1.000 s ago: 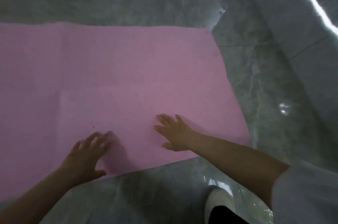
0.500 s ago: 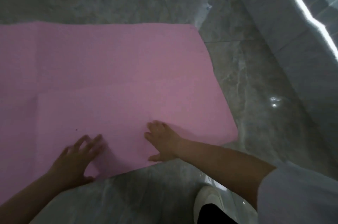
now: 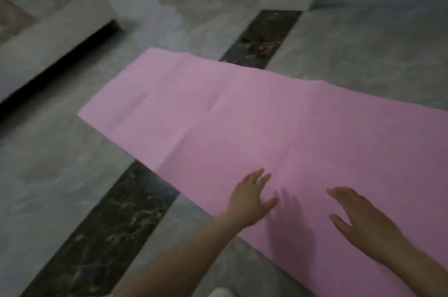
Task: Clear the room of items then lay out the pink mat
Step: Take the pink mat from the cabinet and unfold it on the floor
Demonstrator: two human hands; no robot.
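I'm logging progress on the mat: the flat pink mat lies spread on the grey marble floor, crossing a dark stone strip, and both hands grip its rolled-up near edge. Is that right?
Not quite. The head view shows the flat pink mat spread on the grey marble floor, crossing the dark stone strip, but no edge is rolled up. The left hand and right hand are open, fingers spread over the mat.

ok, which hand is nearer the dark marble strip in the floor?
Left. The left hand rests on the flat pink mat near its front edge, closer to the dark marble floor strip. The right hand lies further right on the mat, away from it.
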